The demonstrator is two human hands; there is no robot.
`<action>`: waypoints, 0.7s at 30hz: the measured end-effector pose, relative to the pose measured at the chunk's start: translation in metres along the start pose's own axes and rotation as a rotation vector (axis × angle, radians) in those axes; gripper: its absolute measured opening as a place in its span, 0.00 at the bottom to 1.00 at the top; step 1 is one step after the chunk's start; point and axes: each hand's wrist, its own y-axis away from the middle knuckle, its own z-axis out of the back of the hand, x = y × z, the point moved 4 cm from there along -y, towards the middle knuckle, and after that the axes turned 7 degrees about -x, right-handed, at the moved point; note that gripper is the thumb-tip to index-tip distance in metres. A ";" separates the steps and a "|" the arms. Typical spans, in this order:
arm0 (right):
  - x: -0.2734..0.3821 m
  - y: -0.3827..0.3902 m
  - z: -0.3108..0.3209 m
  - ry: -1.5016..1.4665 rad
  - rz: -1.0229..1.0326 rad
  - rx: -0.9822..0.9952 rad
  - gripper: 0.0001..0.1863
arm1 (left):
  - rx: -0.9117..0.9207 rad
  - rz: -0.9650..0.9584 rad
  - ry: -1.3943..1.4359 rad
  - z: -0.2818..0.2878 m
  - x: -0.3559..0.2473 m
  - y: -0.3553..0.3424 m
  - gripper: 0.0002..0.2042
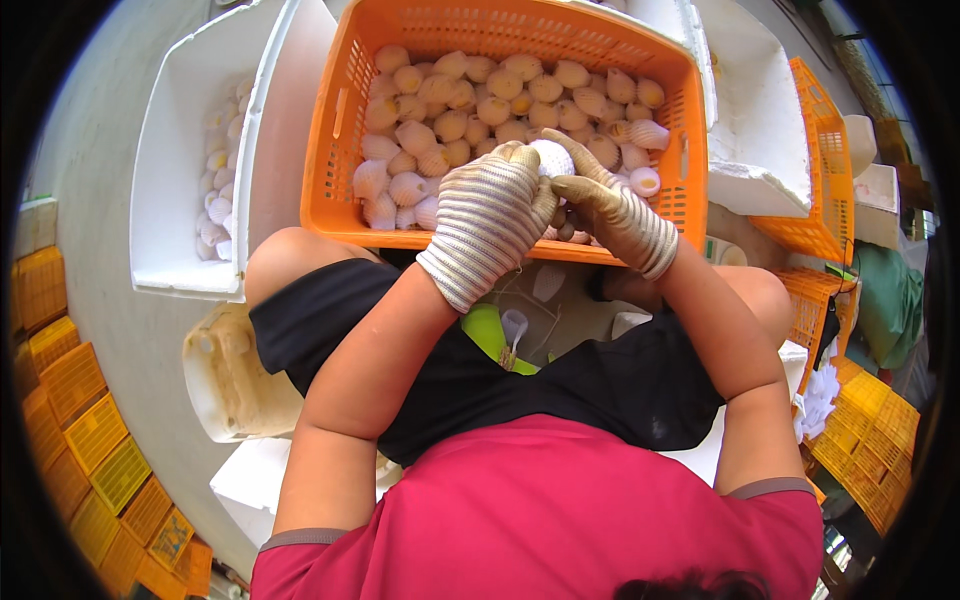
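Note:
My left hand (490, 222), in a striped work glove with a tan palm, is closed on the left side of a small round fruit in a white foam net (551, 158). From the other side, the gloved fingers of my right hand (612, 208) grip the same netted fruit. Both hands are above the near side of an orange plastic crate (330, 150). Many round, pale yellowish fruits in foam nets (470, 100) fill this crate. The fingers partly hide the held fruit, so its exact kind cannot be made out.
A white foam box (180, 140) with more netted fruits stands left of the crate. Another white foam box (755, 110) and an orange crate (815, 170) are at the right. Stacked yellow crates (95, 435) line the far left. A green object (484, 330) lies between my knees.

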 end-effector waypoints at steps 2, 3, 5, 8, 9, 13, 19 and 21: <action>0.001 0.001 -0.003 0.018 -0.041 -0.037 0.41 | -0.051 -0.036 0.098 -0.001 0.007 0.000 0.06; 0.000 0.002 -0.004 0.057 -0.036 -0.056 0.40 | -0.016 -0.019 0.119 -0.001 0.011 -0.001 0.06; 0.001 0.002 -0.006 0.144 -0.004 -0.092 0.37 | 0.035 0.026 0.169 0.002 0.014 -0.003 0.07; 0.001 0.000 -0.006 0.217 0.036 -0.132 0.33 | 0.045 0.013 0.173 0.005 0.013 -0.003 0.07; 0.002 -0.001 -0.006 0.196 0.023 -0.140 0.32 | 0.041 0.047 0.206 0.006 0.015 -0.004 0.07; 0.002 -0.005 0.001 0.108 -0.004 -0.089 0.29 | 0.035 0.135 0.298 0.005 0.021 -0.005 0.08; 0.009 0.001 -0.003 0.065 0.019 -0.142 0.28 | 0.077 0.265 0.403 0.002 0.023 -0.003 0.09; 0.004 -0.003 0.002 -0.092 -0.054 -0.043 0.30 | 0.078 0.283 0.531 0.002 0.018 -0.004 0.10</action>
